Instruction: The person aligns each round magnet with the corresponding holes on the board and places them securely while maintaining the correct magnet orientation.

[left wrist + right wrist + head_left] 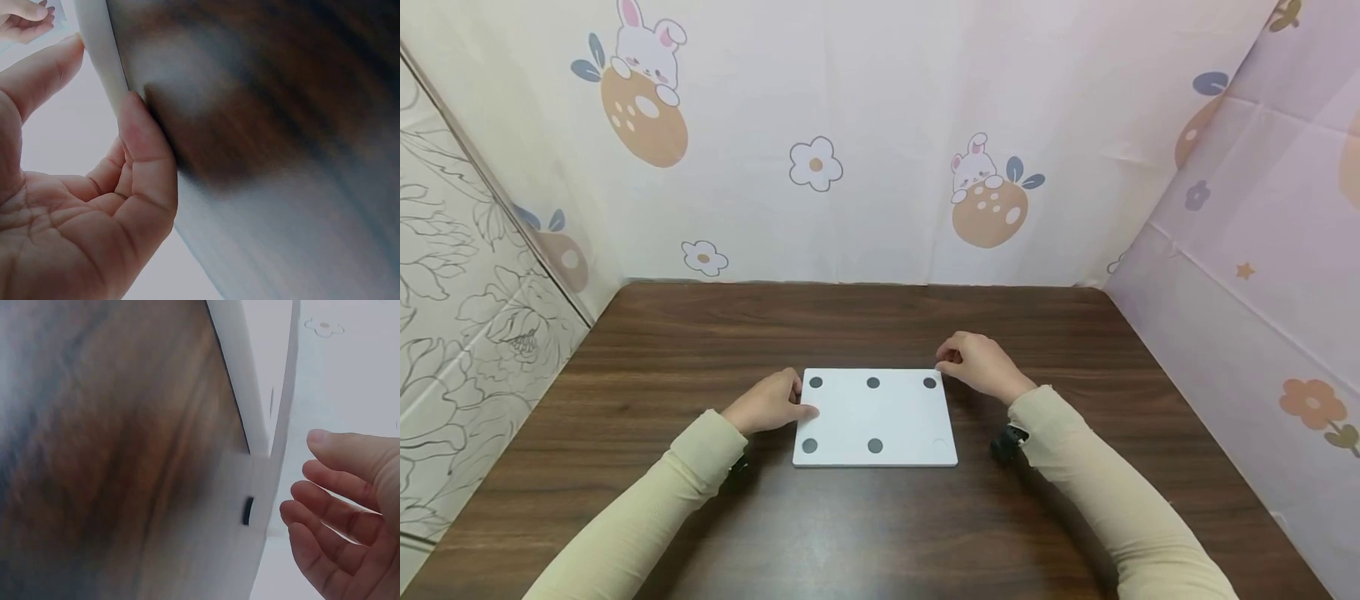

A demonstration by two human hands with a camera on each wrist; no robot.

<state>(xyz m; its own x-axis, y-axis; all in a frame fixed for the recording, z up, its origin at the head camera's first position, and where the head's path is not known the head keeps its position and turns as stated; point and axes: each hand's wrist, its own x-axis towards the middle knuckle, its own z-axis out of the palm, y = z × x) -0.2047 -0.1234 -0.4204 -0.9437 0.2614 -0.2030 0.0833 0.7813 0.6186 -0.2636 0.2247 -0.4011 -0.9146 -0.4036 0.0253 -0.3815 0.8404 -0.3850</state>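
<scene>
A flat white rectangular board point(880, 417) bears several dark grey round spots; only a faint pale circle point(941, 443) marks its lower right corner. My left hand point(769, 403) pinches the board's left edge, thumb on top and fingers at the side; in the left wrist view the thumb and a fingertip meet the white rim point(103, 53). Beside the board's far right corner is my right hand point(979, 363), its fingers loosely bent and apart. Nothing shows between those fingers point(331, 506) in the right wrist view. A small curved black piece point(248, 511) appears off the board's corner there.
The board is over a dark brown wooden table point(880, 533). Behind the table hangs a pale curtain point(887, 167) with rabbits and flowers, and similar cloth lines the right side. A line-drawn flower panel point(482, 333) stands along the left.
</scene>
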